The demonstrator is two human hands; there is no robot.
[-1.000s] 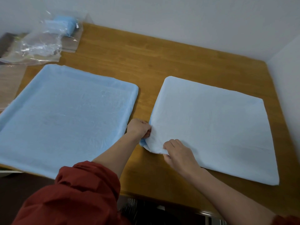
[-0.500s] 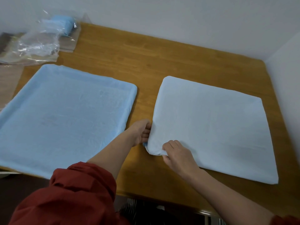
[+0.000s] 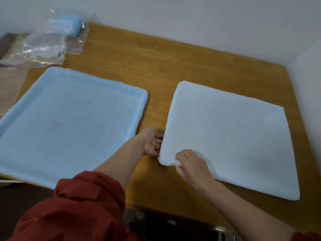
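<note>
At pad (image 3: 225, 136) corner (nearest): right hand (image 3: 192, 166).

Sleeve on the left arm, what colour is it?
Dark red; the sleeve shows best in the head view.

1. This looks like a plain room in a home, not a shop or a lab.
2. A brown wooden surface (image 3: 156, 54) sits in a corner of bare white walls (image 3: 191, 18).
3. A blue pad (image 3: 69, 122) and a white pad (image 3: 231, 136), both soft and flat, lie on it.
4. Crinkly clear plastic bags (image 3: 43, 44) sit at its far left edge.
</note>
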